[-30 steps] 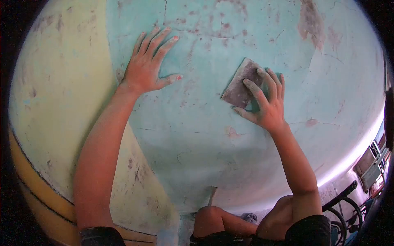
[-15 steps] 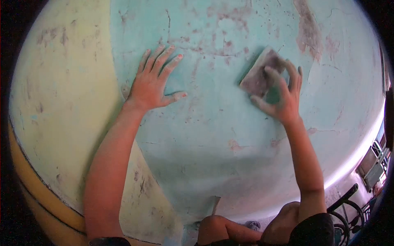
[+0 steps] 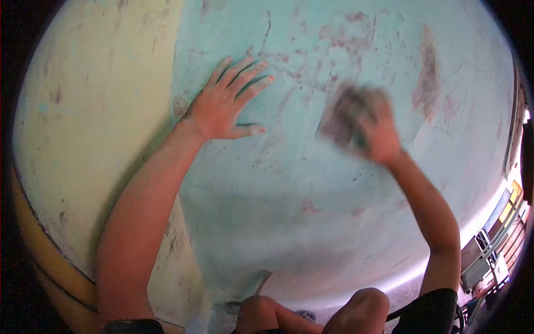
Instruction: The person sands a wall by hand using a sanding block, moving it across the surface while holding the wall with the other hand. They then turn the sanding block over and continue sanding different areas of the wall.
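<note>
My left hand (image 3: 218, 113) lies flat on the turquoise part of the wall (image 3: 278, 172), its fingers spread and whitish with dust. Farther right, my right hand (image 3: 381, 132) is smeared by motion. Under its curved fingers is a dark grey-brown piece of sandpaper (image 3: 337, 115), roughly rectangular and pressed against the wall. The exact grip of the fingertips is blurred. Above and between the hands, the paint shows a thin crack and scattered brownish worn spots (image 3: 350, 36).
A pale yellow painted section (image 3: 111, 72) borders the turquoise on the left. A larger bare patch (image 3: 428, 78) marks the wall at right. My bent knees (image 3: 356, 312) are close to the wall's foot. Metal-framed items (image 3: 481, 261) stand at the lower right.
My right hand has swept the sandpaper leftward and slightly down across the wall. The left hand keeps about the same place on the wall, while the camera view has shifted.
</note>
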`<state>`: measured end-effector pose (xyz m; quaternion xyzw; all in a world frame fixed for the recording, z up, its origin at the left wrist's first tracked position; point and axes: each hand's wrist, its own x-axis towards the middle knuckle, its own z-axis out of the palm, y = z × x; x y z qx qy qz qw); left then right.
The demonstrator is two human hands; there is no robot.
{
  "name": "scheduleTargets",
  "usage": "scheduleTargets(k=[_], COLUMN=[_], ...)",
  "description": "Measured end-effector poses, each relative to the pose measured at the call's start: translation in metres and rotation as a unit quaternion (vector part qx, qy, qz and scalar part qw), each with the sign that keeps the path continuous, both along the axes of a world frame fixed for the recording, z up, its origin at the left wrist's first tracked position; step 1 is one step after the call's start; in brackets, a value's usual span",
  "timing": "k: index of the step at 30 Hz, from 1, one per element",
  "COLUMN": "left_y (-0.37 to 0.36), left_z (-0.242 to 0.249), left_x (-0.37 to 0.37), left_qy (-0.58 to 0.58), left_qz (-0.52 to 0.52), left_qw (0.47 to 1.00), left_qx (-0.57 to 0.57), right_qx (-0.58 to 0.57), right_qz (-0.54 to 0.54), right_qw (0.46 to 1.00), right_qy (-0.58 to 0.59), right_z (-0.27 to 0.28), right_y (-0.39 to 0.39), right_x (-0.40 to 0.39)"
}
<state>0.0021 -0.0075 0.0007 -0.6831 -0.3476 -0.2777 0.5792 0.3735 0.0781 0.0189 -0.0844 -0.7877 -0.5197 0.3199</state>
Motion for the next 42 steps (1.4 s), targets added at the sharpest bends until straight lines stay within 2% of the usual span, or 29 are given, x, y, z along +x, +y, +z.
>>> scheduleTargets(k=[1, 2, 4, 6, 7, 9, 10, 11, 12, 13, 15, 17, 19, 21, 22, 23, 25, 28, 29, 32, 33, 35, 36, 38, 42], left_y=[-0.001, -0.001, -0.002, -0.003, -0.004, -0.005, -0.005, -0.005, -0.005, -0.006, -0.005, -0.006, -0.004, -0.004, -0.003, -0.003, -0.004, -0.004, -0.004, -0.005, -0.004, -0.004, -0.004, -0.004, -0.004], left_z=[-0.001, 0.000, 0.001, -0.003, -0.003, 0.000, 0.000, 0.000, 0.001, 0.001, 0.000, 0.000, -0.001, 0.000, 0.000, 0.000, 0.001, 0.000, 0.000, 0.000, 0.001, 0.000, 0.000, 0.000, 0.001], left_x=[0.000, -0.001, -0.001, 0.001, 0.001, 0.001, 0.002, 0.002, 0.002, 0.002, 0.002, 0.001, 0.001, 0.000, 0.000, 0.000, 0.001, 0.001, 0.001, 0.001, 0.001, 0.001, 0.001, 0.000, 0.001], left_qy=[-0.002, -0.003, -0.001, -0.003, -0.005, -0.001, -0.001, 0.000, 0.002, 0.003, 0.002, 0.002, 0.001, 0.002, 0.002, 0.001, 0.001, -0.002, -0.003, 0.000, 0.000, 0.001, 0.000, 0.002, 0.002], left_qz=[0.002, 0.007, 0.004, -0.003, 0.007, 0.017, 0.015, 0.014, 0.015, 0.015, 0.013, 0.014, 0.017, 0.022, 0.019, 0.017, 0.019, 0.022, 0.023, 0.015, 0.014, 0.017, 0.017, 0.014, 0.007], left_qw=[1.000, 1.000, 1.000, 1.000, 1.000, 1.000, 1.000, 1.000, 1.000, 1.000, 1.000, 1.000, 1.000, 0.999, 0.999, 1.000, 0.999, 0.999, 0.999, 0.999, 0.999, 0.999, 0.999, 1.000, 1.000], left_qx=[-0.014, -0.030, -0.020, -0.020, -0.024, -0.025, -0.026, -0.026, -0.024, -0.022, -0.024, -0.022, -0.025, -0.027, -0.025, -0.024, -0.026, -0.030, -0.033, -0.031, -0.031, -0.029, -0.030, -0.028, -0.027], right_qx=[0.012, 0.022, -0.045, -0.062, -0.052, -0.075, -0.049, -0.023, -0.032, -0.031, -0.071, -0.048, -0.031, -0.031, -0.046, -0.060, -0.072, -0.068, -0.069, -0.069, -0.034, -0.065, -0.067, -0.072, -0.091], right_qz=[-0.021, -0.023, 0.025, 0.053, 0.055, 0.074, 0.035, -0.005, 0.033, 0.035, 0.057, 0.068, 0.044, -0.005, 0.002, 0.023, 0.029, 0.062, 0.062, 0.011, 0.034, 0.030, 0.029, 0.047, 0.045], right_qw=[0.992, 0.992, 0.979, 0.995, 0.980, 0.973, 0.996, 0.997, 0.979, 0.980, 0.991, 0.985, 0.990, 0.997, 0.982, 0.967, 0.982, 0.988, 0.987, 0.993, 0.986, 0.979, 0.978, 0.992, 0.993], right_qy=[-0.122, -0.121, -0.198, 0.055, 0.185, 0.207, 0.068, -0.073, -0.198, -0.195, -0.101, 0.148, 0.128, -0.064, -0.182, -0.246, -0.171, 0.128, 0.129, -0.093, -0.160, -0.193, -0.194, -0.088, -0.066], right_z=[-0.007, 0.001, 0.010, 0.026, 0.028, 0.015, -0.001, -0.014, -0.019, -0.013, 0.007, 0.011, 0.005, -0.017, -0.025, -0.028, -0.012, 0.000, -0.004, -0.024, -0.033, -0.044, -0.044, -0.044, -0.043], right_y=[0.000, 0.000, -0.006, -0.010, -0.012, -0.013, -0.006, -0.003, -0.009, -0.011, -0.012, -0.012, -0.013, -0.009, -0.012, -0.014, -0.010, -0.011, -0.011, -0.014, -0.012, -0.017, -0.017, -0.016, -0.020], right_x=[0.003, 0.007, 0.014, 0.014, 0.013, 0.011, 0.011, 0.010, 0.008, 0.009, 0.013, 0.015, 0.015, 0.015, 0.016, 0.014, 0.022, 0.025, 0.026, 0.030, 0.029, 0.030, 0.031, 0.032, 0.032])
